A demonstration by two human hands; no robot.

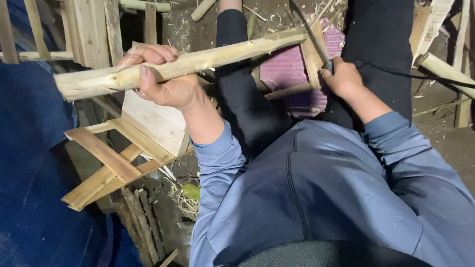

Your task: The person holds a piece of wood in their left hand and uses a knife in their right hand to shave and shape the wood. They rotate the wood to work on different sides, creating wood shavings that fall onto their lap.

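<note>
My left hand [161, 79] is closed around a long peeled wooden pole [208, 57] that runs from the left edge up toward the centre top. My right hand [344, 79] grips the handle of a dark-bladed knife [311, 34], whose blade rises toward the far end of the pole. The pole's far end rests over a purple ribbed block [287, 69] between my dark-trousered knees. My blue sleeves and jacket fill the lower right.
A small wooden stool or frame of pale slats [128, 153] lies to the left below the pole. Blue sheeting [29, 173] covers the left side. More poles [445, 69] and planks lie at right and top; wood shavings litter the dirt floor [183, 198].
</note>
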